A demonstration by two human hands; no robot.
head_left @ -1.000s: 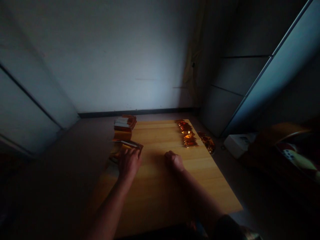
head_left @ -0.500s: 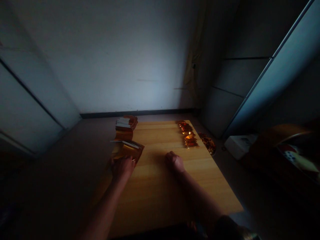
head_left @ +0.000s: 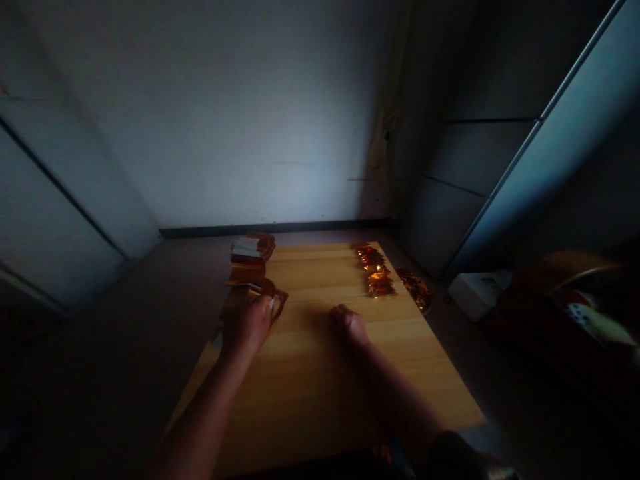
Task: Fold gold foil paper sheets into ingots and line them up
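Note:
My left hand point(head_left: 249, 323) is closed on gold foil paper point(head_left: 260, 288) at the left side of the wooden table point(head_left: 320, 373). The paper curls up just beyond its fingers, and a pale edge shows beside them. Most of the grip is hidden behind the back of the hand. Near the table's middle, my right hand point(head_left: 349, 325) is curled into a fist, and whatever it may hold is hidden. Behind the left hand, more stacked gold paper point(head_left: 247, 270) and a bundle with grey-white faces point(head_left: 247, 247) lie along the left edge.
Along the far right of the table runs a row of folded shiny gold pieces point(head_left: 375, 270). More gold pieces point(head_left: 415, 290) lie in a heap beyond the right edge, lower down. A white box point(head_left: 475, 293) stands on the floor at right, by a cabinet point(head_left: 455, 173).
My left hand has moved slightly up and forward over the gold paper, which now curls above the fingers. The right fist has hardly moved.

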